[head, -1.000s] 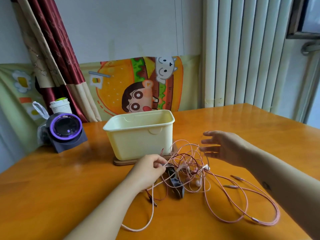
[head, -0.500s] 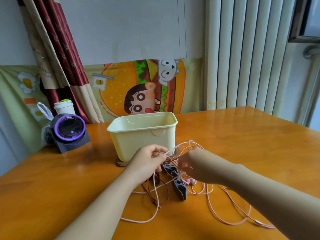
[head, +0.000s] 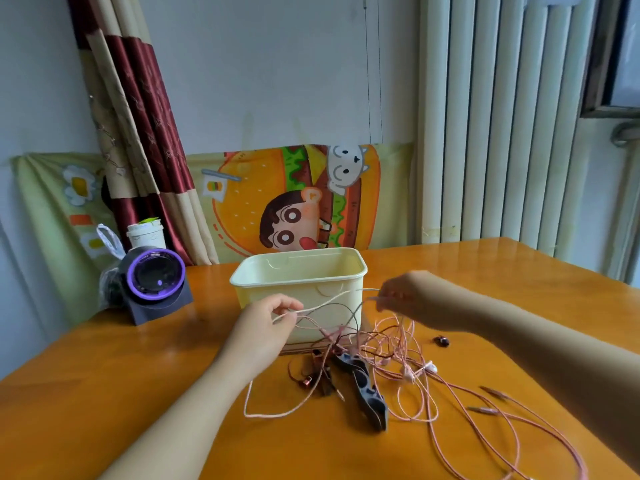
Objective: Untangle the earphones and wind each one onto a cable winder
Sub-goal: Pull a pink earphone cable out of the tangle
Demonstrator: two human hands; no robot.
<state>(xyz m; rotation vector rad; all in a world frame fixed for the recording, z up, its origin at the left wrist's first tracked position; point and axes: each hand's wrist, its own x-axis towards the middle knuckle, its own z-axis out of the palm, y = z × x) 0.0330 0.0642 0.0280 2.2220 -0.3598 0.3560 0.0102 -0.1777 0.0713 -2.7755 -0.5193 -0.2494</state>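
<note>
Pink, pale and dark-red thin earphone cords (head: 391, 344) lie knotted in one heap just in front of the one cream plastic tub (head: 298, 292); how many sets there are cannot be told. Two hands hover before the tub: the left hand (head: 273, 320) and the right hand (head: 405, 296) each pinch a pale strand stretched between them. One dark wavy cable winder (head: 363, 389) lies under the tangle. Loose loops trail right of the tub toward the edge of the orange wooden table (head: 104, 393); broad wood shows left of the tub.

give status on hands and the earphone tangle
Left hand and right hand both pinching the pale cable, raised. Earphone tangle knotted, nothing on the dark winder. Cream tub close behind.
</note>
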